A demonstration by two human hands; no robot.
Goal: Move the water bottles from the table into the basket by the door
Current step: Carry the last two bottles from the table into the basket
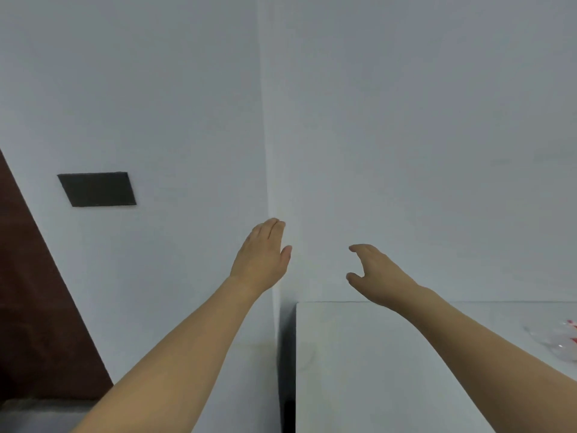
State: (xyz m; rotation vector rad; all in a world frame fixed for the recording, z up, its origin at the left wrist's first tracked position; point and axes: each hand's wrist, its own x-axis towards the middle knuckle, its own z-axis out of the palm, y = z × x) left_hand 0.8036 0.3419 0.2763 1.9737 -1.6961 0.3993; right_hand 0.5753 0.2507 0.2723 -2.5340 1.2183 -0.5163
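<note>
Both hands were raised and empty; the left hand [263, 254] lay flat, the right hand [373, 270] half-curled above the white bench [374, 354]; a blurred, perhaps clear plastic bottle [562, 342] lay at its right edge.

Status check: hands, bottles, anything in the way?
Left hand and right hand open, empty. Clear bottle at table's right edge. Basket unseen.

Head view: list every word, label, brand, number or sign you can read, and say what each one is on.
None can be read.
Clear plastic item at the right edge of the white table: red marks, too blurred and cut off to read.
Dark panel on the wall: blank, no visible text.
Left hand and right hand: empty, nothing written.
</note>
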